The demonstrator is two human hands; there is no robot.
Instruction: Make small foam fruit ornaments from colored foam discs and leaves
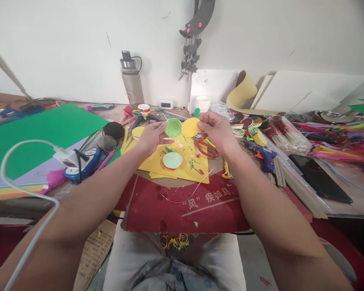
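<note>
My left hand (151,136) is closed round a small paper cup lined with a light green disc (173,127), held up over the table. My right hand (216,128) pinches a yellow foam disc (190,127) right beside the cup, their edges almost touching. Below them a second cup with a green disc (172,160) rests on a yellow foam sheet (182,161) strewn with scraps. Red-handled scissors (206,148) lie just under my right hand. The sheet sits on a red cardboard piece (185,206).
A blue glue gun (265,154) lies right of the scissors, a black phone (320,180) farther right. Green and purple sheets (42,133) and a white cable (27,190) are at left. A grey flask (132,81), stacked white cups (202,104) and several finished cups (245,125) stand behind.
</note>
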